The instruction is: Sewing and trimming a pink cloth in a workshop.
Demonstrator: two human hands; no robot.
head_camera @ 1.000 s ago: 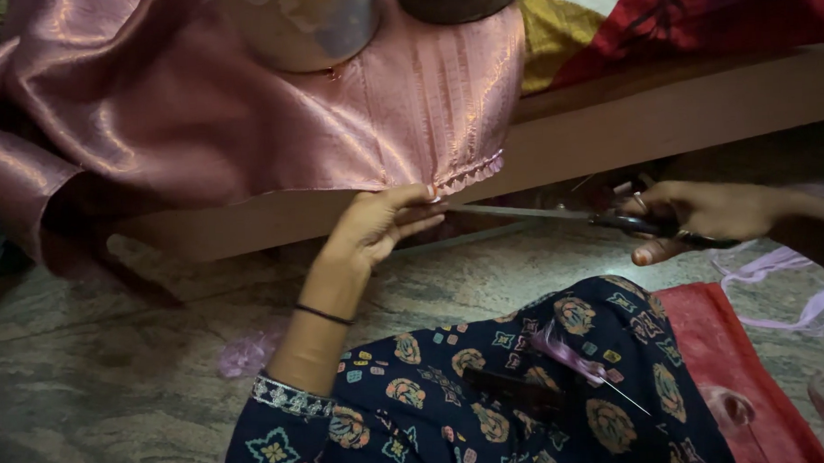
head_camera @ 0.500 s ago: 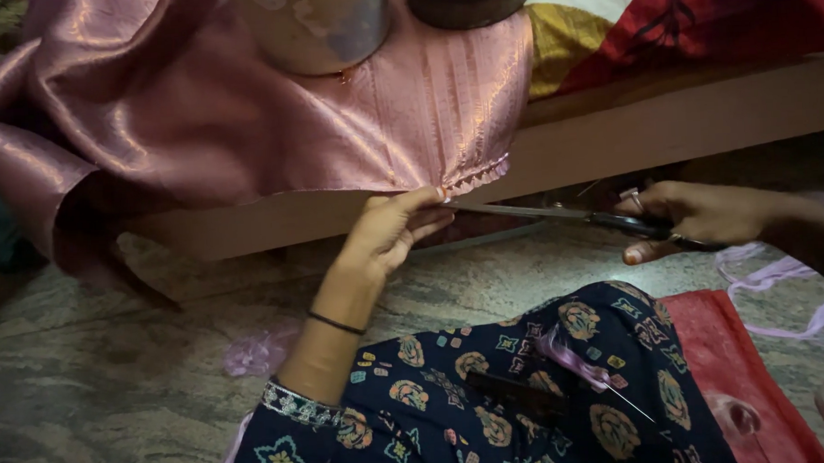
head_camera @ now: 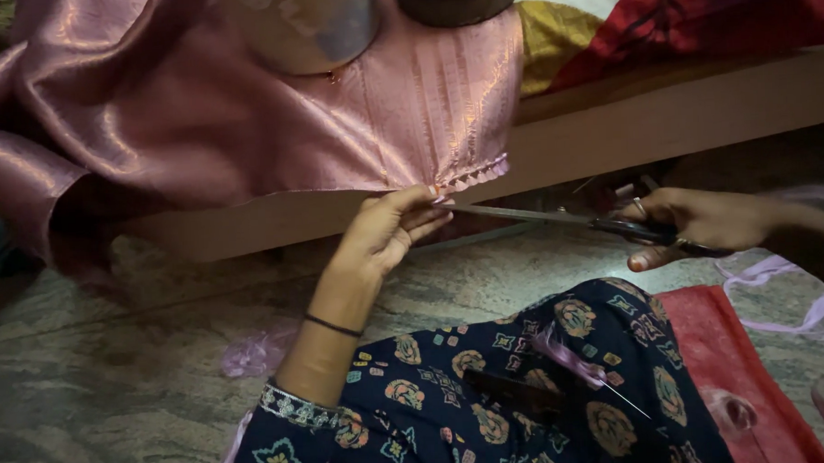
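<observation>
While left-hand fingers (head_camera: 420, 208) pinch the pink fabric (head_camera: 336, 143) hem, the right hand (head_camera: 695, 222) grips scissors (head_camera: 558, 217) lying horizontally, blades pointing left.

I am sitting on the floor of a home, in a room used for sewing. A low wooden bed frame (head_camera: 663, 113) runs in front of me, with shiny pink cloth (head_camera: 244, 128) draped over its edge and yellow and red bedding (head_camera: 660, 22) piled on it. Below the frame lies a mottled stone floor (head_camera: 116, 388), with pale fabric scraps (head_camera: 252, 351) scattered on it.
</observation>
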